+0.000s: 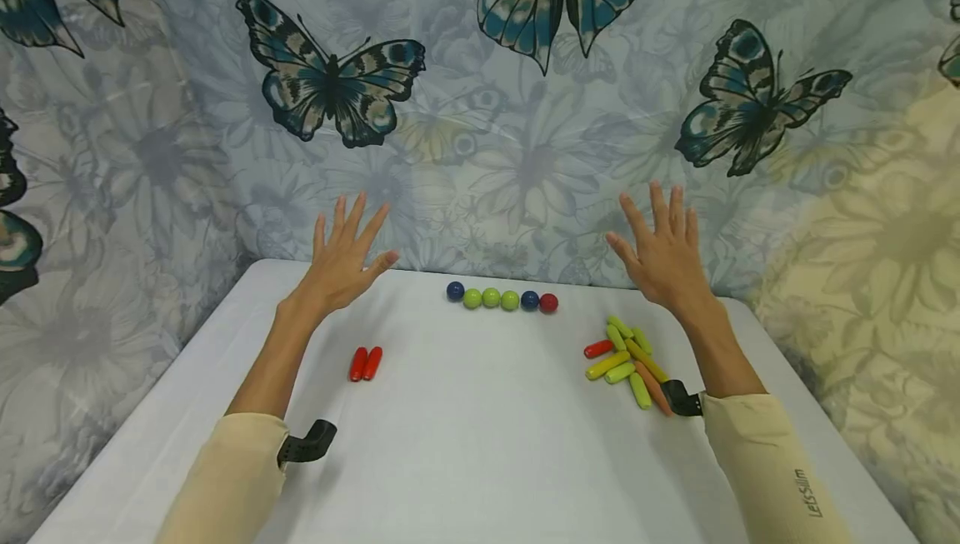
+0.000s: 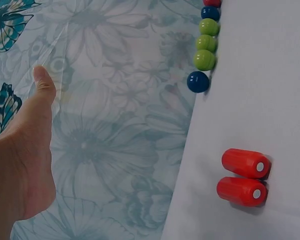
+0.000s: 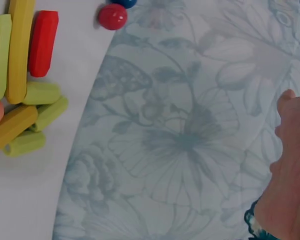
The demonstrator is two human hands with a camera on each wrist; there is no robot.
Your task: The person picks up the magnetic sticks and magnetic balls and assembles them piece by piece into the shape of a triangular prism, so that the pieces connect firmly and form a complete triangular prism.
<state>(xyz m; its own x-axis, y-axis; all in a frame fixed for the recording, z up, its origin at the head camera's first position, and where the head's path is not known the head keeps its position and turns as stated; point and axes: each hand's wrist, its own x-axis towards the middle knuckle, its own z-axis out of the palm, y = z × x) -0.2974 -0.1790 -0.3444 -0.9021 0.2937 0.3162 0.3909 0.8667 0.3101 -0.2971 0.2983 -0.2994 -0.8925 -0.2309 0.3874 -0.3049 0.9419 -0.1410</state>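
Both hands are raised with fingers spread and hold nothing. The left hand (image 1: 340, 271) is above the table's far left part, beyond two red sticks (image 2: 246, 163) lying side by side. Over the far right part is the right hand (image 1: 663, 265), beyond a loose pile of green, yellow, orange and red sticks (image 1: 619, 372). Between the hands, a row of balls lies near the far edge: a blue ball (image 1: 455, 291), three green balls (image 1: 491, 298), another blue ball (image 1: 529, 301) and a red ball (image 1: 548, 303). In the right wrist view a red stick (image 3: 43, 44) lies beside yellow and green ones.
A white table (image 1: 480, 444) spans the space in front of the person. Behind and at both sides hangs a cloth (image 1: 525, 169) printed with butterflies and flowers. Black straps with small devices are on both wrists, the right one (image 1: 681, 398) close to the stick pile in the head view.
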